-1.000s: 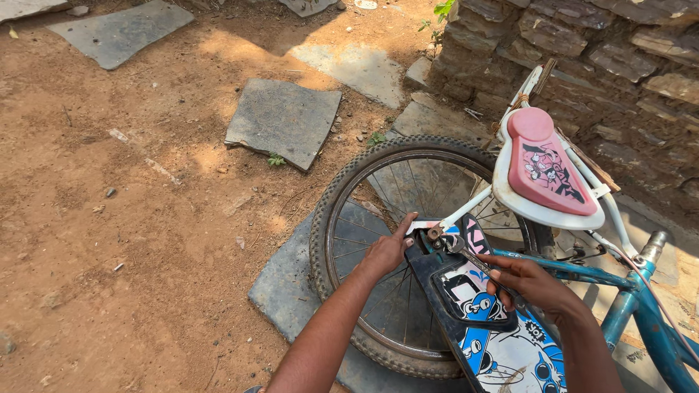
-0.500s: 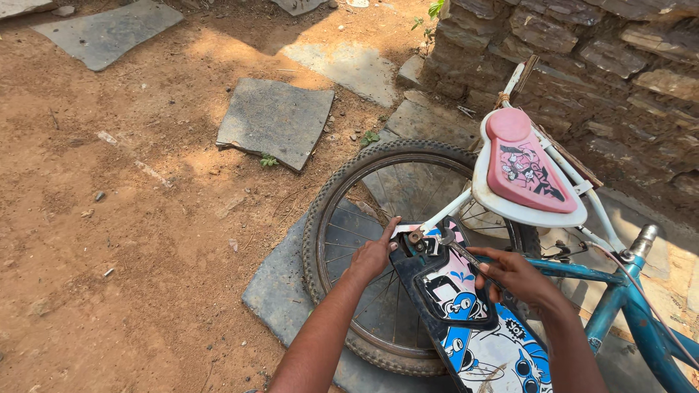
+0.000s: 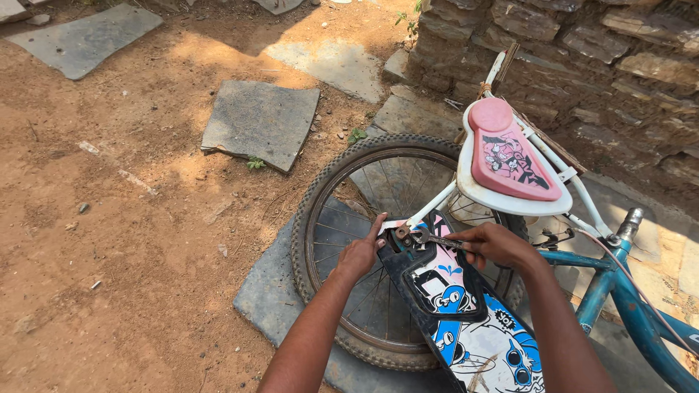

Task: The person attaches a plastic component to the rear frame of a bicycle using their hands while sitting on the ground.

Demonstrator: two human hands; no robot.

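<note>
Spanner [image 3: 429, 239]: a slim metal one, lying across the top end of the chain guard, its head at the bolt beside the rear wheel's hub, handle running towards the right hand.
Right hand [image 3: 495, 244]: fingers pinched around the spanner's handle, just below the saddle.
Left hand [image 3: 360, 255]: laid over the wheel's spokes, forefinger stretched up to touch the guard's top end beside the spanner's head; whether the other fingers grip anything cannot be told.
Chain guard [image 3: 466, 320]: black-edged panel with blue and white cartoon figures, slanting from the hub down to the lower edge of the view, in front of the wheel.
Rear wheel [image 3: 320, 211]: knobbly tyre, thin spokes, standing on a grey stone slab [image 3: 266, 298].
Saddle [image 3: 510, 164]: pink pad on a white shell, above and right of the wheel.
Frame [image 3: 619, 291]: teal tubes right of the wheel, below the saddle.
Stone wall [image 3: 568, 44]: rough blocks behind the saddle.
Ground [image 3: 109, 218]: reddish dirt left of the wheel, with a loose flat stone [image 3: 261, 122] lying on it.
</note>
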